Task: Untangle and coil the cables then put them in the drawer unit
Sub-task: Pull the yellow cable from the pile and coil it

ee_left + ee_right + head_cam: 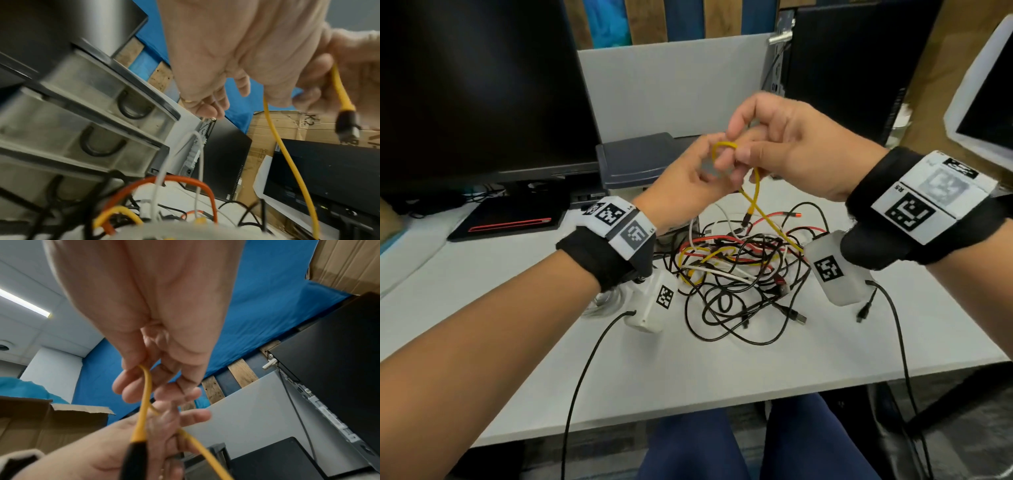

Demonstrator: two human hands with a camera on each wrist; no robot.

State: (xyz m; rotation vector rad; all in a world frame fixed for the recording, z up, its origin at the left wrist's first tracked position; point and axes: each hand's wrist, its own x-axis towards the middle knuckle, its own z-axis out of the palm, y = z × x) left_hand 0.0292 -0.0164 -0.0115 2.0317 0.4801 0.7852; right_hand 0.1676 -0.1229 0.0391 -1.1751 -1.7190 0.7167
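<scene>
A dark monitor (pixel 476 85) stands on the white desk (pixel 722 370) beside cardboard boxes (pixel 287 126).

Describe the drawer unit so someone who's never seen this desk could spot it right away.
Start at the big dark monitor on the left of the white desk. Just to its right, behind the heap of tangled cables, stands the drawer unit. It alone has a grey lid and see-through drawer fronts with dark U-shaped handles.

Black wrist straps (pixel 599 260) with white tagged camera boxes (pixel 652 305)
</scene>
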